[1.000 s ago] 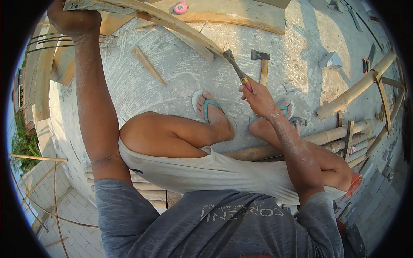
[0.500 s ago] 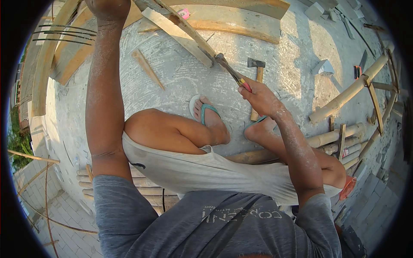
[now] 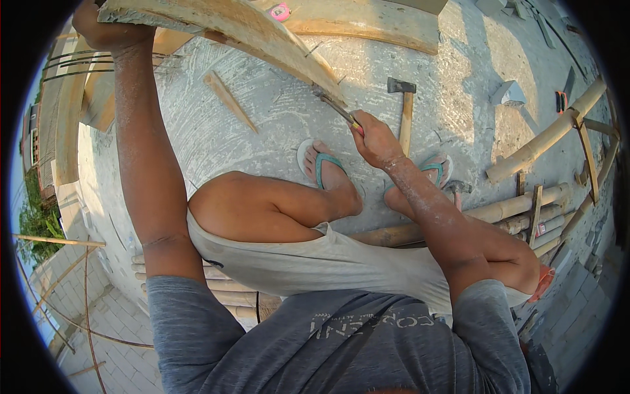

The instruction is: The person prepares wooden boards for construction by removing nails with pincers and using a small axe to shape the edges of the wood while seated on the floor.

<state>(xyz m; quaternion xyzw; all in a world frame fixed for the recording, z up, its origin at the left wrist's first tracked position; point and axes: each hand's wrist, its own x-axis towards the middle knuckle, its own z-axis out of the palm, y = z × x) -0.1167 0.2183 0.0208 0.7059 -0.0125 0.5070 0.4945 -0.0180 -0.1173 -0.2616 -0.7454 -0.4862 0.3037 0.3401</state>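
My left hand (image 3: 113,33) is closed round the far left end of a long wooden board (image 3: 249,29). The board slants down to the right, over the concrete floor. In my right hand (image 3: 377,139) is a pair of pincers (image 3: 340,110) with red and yellow grips. Their dark head touches the board's right end, beside thin nails that stick out of it; whether the jaws grip a nail I cannot tell. Just right of that hand, a hatchet (image 3: 407,121) with a wooden handle lies on the floor, its lower handle partly hidden.
A loose pointed wood strip (image 3: 230,102) and a pink tape measure (image 3: 281,12) lie ahead. More boards (image 3: 367,29) stretch across the far side. Bamboo poles (image 3: 545,141) stand at the right, and others lie under and behind my legs. A grey block (image 3: 508,94) sits at right.
The board has turned and swung nearer, now showing its broad face. My left hand has shifted left and slightly nearer; my right hand and the pincers have moved slightly left.
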